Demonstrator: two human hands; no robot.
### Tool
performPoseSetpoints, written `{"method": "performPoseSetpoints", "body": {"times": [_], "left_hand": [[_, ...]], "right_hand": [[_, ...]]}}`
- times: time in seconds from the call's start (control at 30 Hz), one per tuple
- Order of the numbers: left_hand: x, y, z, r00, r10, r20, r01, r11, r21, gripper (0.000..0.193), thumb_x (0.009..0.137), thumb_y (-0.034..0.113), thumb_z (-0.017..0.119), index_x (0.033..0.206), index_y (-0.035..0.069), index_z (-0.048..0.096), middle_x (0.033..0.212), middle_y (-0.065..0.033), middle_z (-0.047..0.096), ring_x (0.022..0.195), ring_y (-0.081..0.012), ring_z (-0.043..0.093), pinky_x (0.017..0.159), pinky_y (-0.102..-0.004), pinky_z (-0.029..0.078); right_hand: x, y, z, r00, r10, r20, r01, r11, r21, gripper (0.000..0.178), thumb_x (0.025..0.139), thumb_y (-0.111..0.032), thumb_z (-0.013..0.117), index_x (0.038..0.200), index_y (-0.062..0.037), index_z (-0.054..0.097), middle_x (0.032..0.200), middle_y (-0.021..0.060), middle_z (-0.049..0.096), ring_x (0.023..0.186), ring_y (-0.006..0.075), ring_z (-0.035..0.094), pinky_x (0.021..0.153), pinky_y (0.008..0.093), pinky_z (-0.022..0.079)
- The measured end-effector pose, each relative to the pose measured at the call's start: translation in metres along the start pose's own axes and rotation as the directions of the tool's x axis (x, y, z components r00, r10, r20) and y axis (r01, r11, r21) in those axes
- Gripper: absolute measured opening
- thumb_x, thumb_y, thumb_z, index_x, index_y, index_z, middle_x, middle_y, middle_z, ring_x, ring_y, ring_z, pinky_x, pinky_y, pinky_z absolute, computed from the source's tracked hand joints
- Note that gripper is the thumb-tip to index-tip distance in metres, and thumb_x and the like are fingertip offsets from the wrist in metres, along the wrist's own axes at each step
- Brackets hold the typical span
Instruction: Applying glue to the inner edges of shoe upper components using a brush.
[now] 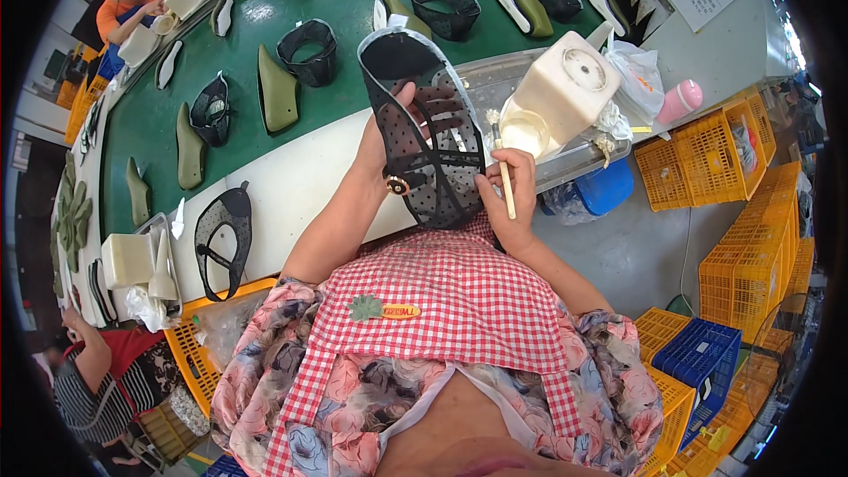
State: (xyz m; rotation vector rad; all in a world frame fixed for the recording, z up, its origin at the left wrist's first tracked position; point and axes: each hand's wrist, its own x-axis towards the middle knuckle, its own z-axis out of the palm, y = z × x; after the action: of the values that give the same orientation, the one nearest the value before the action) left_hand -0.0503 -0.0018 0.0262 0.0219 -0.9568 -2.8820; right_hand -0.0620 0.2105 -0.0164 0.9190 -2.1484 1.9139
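Observation:
A black mesh shoe upper (408,163) with dots, crossed straps and a round gold-rimmed button is held up in front of my apron. My left hand (378,140) grips it from inside and behind, its fingers showing through the mesh. My right hand (517,199) is closed around a pale-handled brush (507,184), bristles pointing up, and its fingertips are at the right edge of the upper. Just beyond the brush, a cream plastic container (558,79) with a white substance in its mouth rests in a clear grey tray (579,168).
On the green conveyor belt (238,62) lie olive shoe lasts (278,93) and black uppers (307,51). Another mesh upper (223,234) is on the white ledge at left. Yellow crates (698,163) and a blue bin (605,187) stand at right. Co-workers are at left.

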Motion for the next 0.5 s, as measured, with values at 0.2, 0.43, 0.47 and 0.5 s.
{"method": "performPoseSetpoints", "body": {"times": [0.2, 0.43, 0.47, 0.5], "left_hand": [[-0.019, 0.022, -0.015, 0.927, -0.293, -0.236, 0.376, 0.717, 0.587, 0.086, 0.095, 0.074, 0.037, 0.144, 0.004, 0.05, 0.128, -0.017, 0.063, 0.125, -0.0302, 0.056, 0.084, -0.0561, 0.056], [-0.026, 0.006, -0.021, 0.909, -0.399, 0.116, 0.398, 0.917, 0.037, 0.09, 0.094, 0.075, 0.037, 0.152, 0.006, 0.037, 0.144, -0.0246, 0.05, 0.135, -0.0401, 0.047, 0.099, -0.0673, 0.045], [-0.025, 0.007, -0.022, 0.91, -0.399, 0.117, 0.398, 0.917, 0.036, 0.09, 0.094, 0.075, 0.037, 0.152, 0.006, 0.037, 0.144, -0.0246, 0.05, 0.135, -0.0401, 0.047, 0.099, -0.0673, 0.045], [-0.024, 0.009, -0.023, 0.909, -0.403, 0.102, 0.403, 0.915, 0.027, 0.088, 0.095, 0.074, 0.037, 0.152, 0.007, 0.037, 0.144, -0.0255, 0.05, 0.135, -0.0409, 0.047, 0.102, -0.0675, 0.043]], "right_hand": [[0.007, 0.004, -0.002, 0.997, -0.056, -0.061, 0.051, 0.995, -0.083, 0.045, 0.079, 0.011, 0.069, 0.119, -0.0047, 0.056, 0.113, 0.0113, 0.048, 0.079, 0.0165, 0.059, 0.072, 0.029, 0.051], [0.009, 0.007, 0.0, 0.999, -0.049, -0.008, 0.048, 0.992, -0.118, 0.033, 0.085, 0.005, 0.069, 0.116, -0.0016, 0.06, 0.111, 0.0107, 0.054, 0.085, 0.0159, 0.063, 0.075, 0.0273, 0.052], [0.01, 0.009, -0.004, 0.999, -0.049, -0.007, 0.048, 0.992, -0.119, 0.033, 0.085, 0.005, 0.069, 0.116, -0.0016, 0.06, 0.111, 0.0107, 0.054, 0.085, 0.0159, 0.063, 0.075, 0.0273, 0.052], [0.012, 0.013, -0.009, 0.997, -0.068, -0.023, 0.065, 0.991, -0.12, 0.026, 0.089, 0.002, 0.067, 0.115, -0.0007, 0.063, 0.108, 0.0109, 0.058, 0.087, 0.0169, 0.063, 0.078, 0.028, 0.051]]}}
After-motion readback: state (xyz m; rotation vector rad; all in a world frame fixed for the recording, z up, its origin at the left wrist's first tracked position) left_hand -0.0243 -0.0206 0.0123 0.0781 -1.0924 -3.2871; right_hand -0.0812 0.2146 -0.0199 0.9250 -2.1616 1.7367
